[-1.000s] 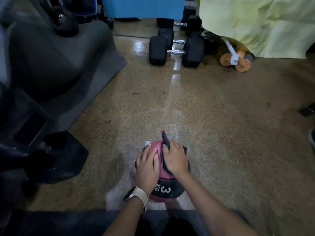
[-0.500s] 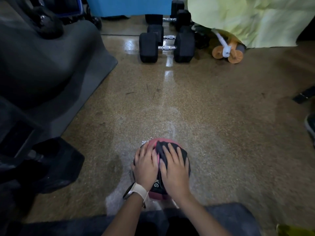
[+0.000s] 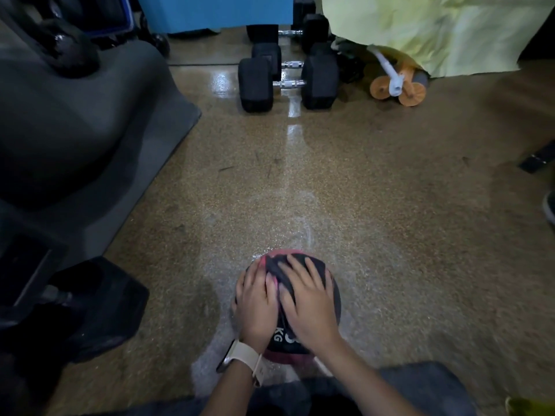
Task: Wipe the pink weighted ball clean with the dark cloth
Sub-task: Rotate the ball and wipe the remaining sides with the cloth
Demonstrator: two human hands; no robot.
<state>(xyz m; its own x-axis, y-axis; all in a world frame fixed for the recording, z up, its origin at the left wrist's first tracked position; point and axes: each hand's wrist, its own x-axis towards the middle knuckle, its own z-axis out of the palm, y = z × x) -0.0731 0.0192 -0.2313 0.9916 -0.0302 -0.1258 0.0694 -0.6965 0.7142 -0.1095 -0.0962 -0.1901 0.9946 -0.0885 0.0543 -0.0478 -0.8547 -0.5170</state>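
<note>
Dark cloth (image 3: 277, 267) under flat right hand (image 3: 309, 304) atop pink ball (image 3: 285, 355).

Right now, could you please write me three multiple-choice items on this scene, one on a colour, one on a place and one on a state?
1. The watch strap by the left hand is: A black; B cream; C blue.
2. The dark cloth lies under: A the left hand; B neither hand; C the right hand.
3. The right hand's fingers are: A spread flat; B curled in a fist; C lifted into the air.

Answers: 1 B, the strap looks pale cream. 2 C, dark folds show between the right hand's fingers. 3 A, they press straight on the cloth atop the pink ball.
</note>
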